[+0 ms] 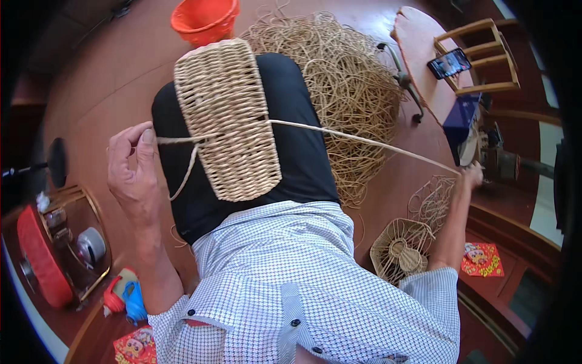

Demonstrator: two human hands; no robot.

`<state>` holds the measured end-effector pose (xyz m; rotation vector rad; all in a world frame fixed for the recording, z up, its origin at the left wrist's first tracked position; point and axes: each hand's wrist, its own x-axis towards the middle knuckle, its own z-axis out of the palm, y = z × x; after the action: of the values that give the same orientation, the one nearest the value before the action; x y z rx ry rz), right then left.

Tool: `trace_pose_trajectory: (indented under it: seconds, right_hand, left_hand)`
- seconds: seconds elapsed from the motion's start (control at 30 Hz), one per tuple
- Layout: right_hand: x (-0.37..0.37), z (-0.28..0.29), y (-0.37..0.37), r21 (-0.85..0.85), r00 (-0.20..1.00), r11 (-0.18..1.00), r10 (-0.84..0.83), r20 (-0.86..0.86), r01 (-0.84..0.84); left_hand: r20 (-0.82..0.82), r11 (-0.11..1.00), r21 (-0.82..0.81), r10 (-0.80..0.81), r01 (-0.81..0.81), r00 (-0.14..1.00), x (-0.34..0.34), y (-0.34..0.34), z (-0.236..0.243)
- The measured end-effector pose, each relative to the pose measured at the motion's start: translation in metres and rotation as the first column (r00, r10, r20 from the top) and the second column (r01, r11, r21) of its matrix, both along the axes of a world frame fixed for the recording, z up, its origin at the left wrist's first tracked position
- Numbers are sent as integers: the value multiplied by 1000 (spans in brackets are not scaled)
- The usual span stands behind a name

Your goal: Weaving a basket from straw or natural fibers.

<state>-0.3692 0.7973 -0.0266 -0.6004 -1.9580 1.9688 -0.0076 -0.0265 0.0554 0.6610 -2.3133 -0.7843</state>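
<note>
Across a black-trousered lap (294, 97) lies a tapered panel of tan woven fibre (227, 109). Left hand (133, 173): fingers pinch a short pale-tan fibre strand (176, 140). Right hand (470, 175), blurred: fingers seemingly closed on a long, thin pale-tan cord (364, 142), taut. Judged step: tightening the weave; next calls for even tension.

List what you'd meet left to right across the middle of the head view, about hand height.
Round black disc → left hand → tapered woven panel on the lap → pile of loose tan cord → right hand.
</note>
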Motion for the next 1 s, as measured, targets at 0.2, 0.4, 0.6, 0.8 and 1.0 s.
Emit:
trace_pose_trajectory:
  seconds: [0.2,0.4,0.6,0.8,1.0]
  right_hand:
    - [103,49,-357,592,851,691,525,-17,-415]
    - [201,47,-558,325,382,354,924,26,-877]
    - [160,13,-519,444,522,455,852,34,-772]
    - [62,-58,-196,860,867,-144,15,497,-490]
    - [95,-51,-284,809,785,267,522,335,-523]
  left_hand:
    - [-39,971,239,19,-10,999,3,15,2]
    - [-60,950,301,-73,87,996,-13,25,-3]
    - [-57,962,272,-6,21,998,3,20,-2]
    - [-105,943,323,123,-83,987,28,-17,-1]
    - [-125,893,450,98,-31,987,28,-11,-4]
